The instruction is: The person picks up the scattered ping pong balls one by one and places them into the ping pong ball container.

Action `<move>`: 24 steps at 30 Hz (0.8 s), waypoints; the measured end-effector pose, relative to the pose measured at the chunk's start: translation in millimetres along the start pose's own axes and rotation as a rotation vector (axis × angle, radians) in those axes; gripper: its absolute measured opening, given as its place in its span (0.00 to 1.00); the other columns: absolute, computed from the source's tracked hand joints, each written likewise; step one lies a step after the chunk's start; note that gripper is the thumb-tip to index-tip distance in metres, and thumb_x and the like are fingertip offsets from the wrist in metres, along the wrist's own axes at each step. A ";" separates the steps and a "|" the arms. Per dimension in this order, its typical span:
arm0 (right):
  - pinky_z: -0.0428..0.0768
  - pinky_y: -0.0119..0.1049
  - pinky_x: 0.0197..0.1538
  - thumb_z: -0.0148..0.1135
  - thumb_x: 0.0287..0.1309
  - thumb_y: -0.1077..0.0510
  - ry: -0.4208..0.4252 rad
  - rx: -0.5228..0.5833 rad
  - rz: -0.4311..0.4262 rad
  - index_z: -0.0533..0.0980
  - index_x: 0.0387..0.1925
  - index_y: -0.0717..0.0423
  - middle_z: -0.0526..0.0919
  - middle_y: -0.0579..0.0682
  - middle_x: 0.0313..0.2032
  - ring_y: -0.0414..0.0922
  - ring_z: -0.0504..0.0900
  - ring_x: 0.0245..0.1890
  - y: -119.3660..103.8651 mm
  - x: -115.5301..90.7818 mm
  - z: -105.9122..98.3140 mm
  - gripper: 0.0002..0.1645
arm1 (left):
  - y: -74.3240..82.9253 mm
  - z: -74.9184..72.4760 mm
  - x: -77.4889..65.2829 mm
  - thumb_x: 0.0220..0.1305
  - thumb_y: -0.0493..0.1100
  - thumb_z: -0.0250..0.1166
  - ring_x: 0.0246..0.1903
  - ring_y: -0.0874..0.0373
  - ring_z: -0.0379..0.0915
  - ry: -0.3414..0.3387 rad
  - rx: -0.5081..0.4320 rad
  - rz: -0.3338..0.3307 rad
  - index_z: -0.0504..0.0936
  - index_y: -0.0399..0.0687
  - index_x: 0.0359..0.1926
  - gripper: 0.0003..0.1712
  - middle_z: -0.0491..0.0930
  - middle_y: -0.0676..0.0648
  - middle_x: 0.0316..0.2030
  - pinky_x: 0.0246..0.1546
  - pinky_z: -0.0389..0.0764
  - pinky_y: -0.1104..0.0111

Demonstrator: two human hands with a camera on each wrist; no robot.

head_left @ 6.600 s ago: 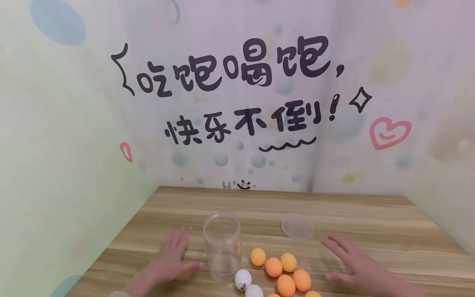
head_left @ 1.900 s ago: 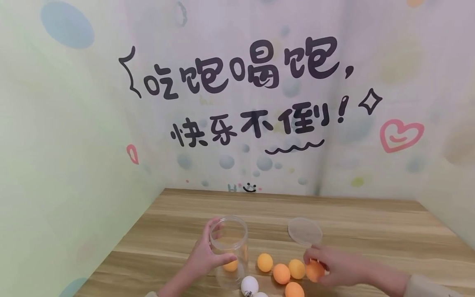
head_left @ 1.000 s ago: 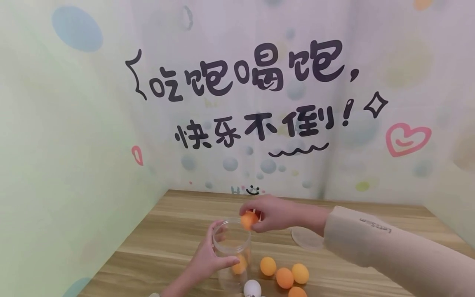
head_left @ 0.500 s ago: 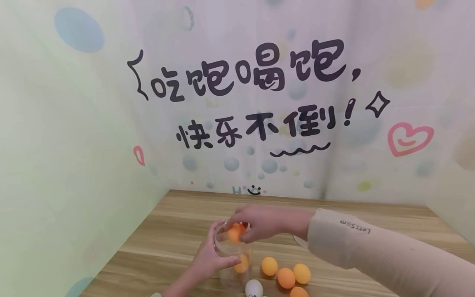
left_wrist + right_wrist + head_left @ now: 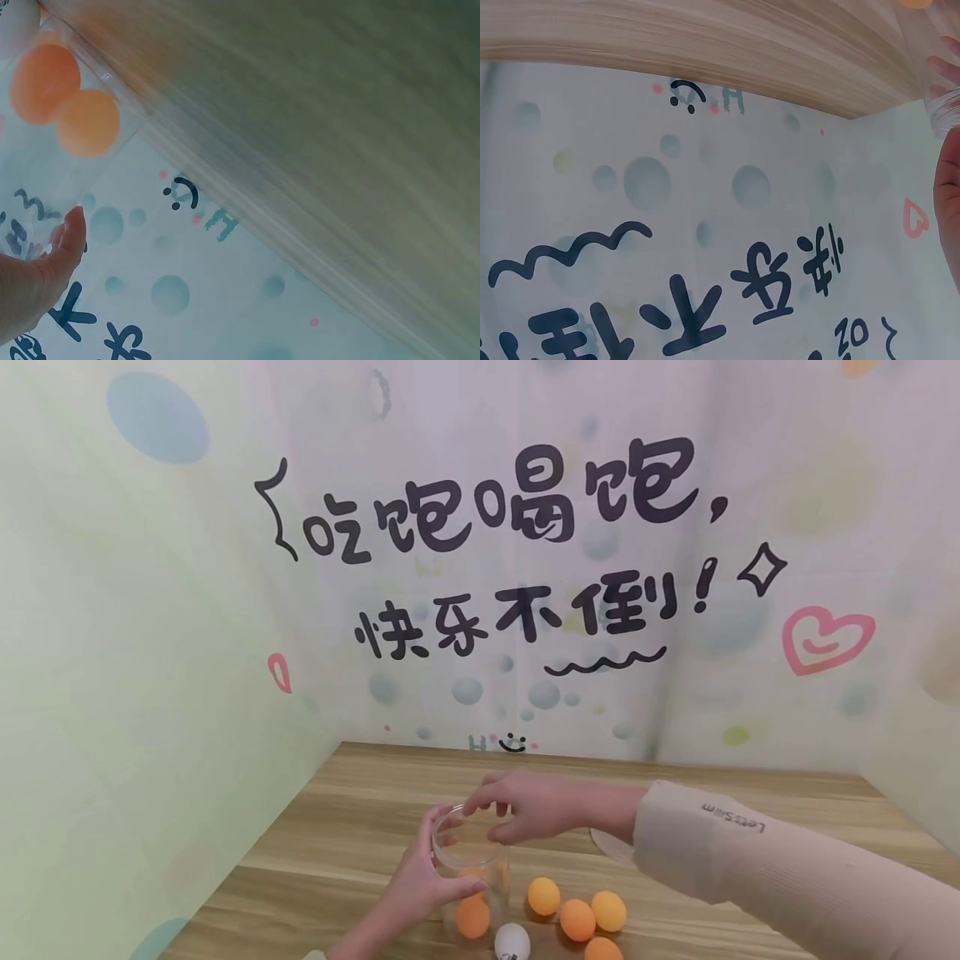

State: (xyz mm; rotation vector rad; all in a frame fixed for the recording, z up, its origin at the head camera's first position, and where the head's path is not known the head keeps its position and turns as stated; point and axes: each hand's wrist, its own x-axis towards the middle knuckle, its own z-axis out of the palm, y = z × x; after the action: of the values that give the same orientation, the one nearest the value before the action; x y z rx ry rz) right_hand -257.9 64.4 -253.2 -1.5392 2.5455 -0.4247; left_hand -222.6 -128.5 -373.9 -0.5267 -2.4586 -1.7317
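Observation:
A clear plastic jar stands upright on the table, its mouth uncovered. My left hand grips its side, thumb in front and fingers round the back. Inside lie an orange ping-pong ball and a yellower ping-pong ball, which the thumb partly covers in the head view. Over the rim hovers my right hand, fingers parted and nothing between them. Beside the jar's base is a white ping-pong ball. In the right wrist view, the right hand shows only at the edge.
Several loose orange balls lie to the right of the jar. Behind the right sleeve, a clear round lid is partly hidden on the wooden table. A printed curtain hangs along the back.
My left hand has taken hold of the jar. My right hand picked up an orange ball, carried it left to the jar's mouth and let it go; it now lies inside with the other.

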 end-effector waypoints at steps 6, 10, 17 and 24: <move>0.75 0.29 0.40 0.59 0.52 0.64 0.062 -0.025 0.001 0.75 0.48 0.58 0.79 0.50 0.42 0.40 0.77 0.36 12.1 -14.9 -6.8 0.18 | -1.6 2.6 1.6 0.40 0.43 0.76 0.56 0.39 0.62 0.015 -0.005 0.015 0.54 0.46 0.63 0.52 0.64 0.37 0.60 0.41 0.69 0.60; 0.76 0.32 0.40 0.60 0.52 0.63 0.077 -0.008 0.053 0.76 0.47 0.56 0.78 0.47 0.41 0.39 0.76 0.35 22.4 -28.8 -6.7 0.18 | -2.2 3.2 2.3 0.39 0.43 0.76 0.55 0.40 0.63 0.028 0.010 0.020 0.54 0.45 0.63 0.52 0.65 0.37 0.59 0.42 0.70 0.60; 0.75 0.30 0.37 0.61 0.50 0.60 0.060 -0.028 0.169 0.76 0.48 0.52 0.77 0.44 0.40 0.38 0.75 0.36 44.8 -63.9 12.2 0.19 | -2.7 3.4 1.6 0.37 0.39 0.76 0.54 0.39 0.63 0.056 0.037 0.021 0.55 0.44 0.63 0.53 0.66 0.37 0.58 0.42 0.70 0.60; 0.70 0.25 0.31 0.64 0.43 0.60 0.058 -0.048 0.117 0.77 0.40 0.53 0.73 0.42 0.33 0.35 0.72 0.31 76.3 -102.0 63.4 0.17 | -2.5 3.7 1.9 0.38 0.40 0.76 0.55 0.39 0.64 0.055 0.046 0.018 0.55 0.44 0.62 0.52 0.65 0.37 0.58 0.42 0.70 0.58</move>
State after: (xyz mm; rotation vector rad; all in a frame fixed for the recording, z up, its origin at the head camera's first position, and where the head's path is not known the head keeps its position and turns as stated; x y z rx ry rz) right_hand -258.1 177.3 -339.9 -1.4032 2.6924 -0.4020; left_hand -224.7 -125.4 -377.0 -0.4877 -2.4419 -1.6559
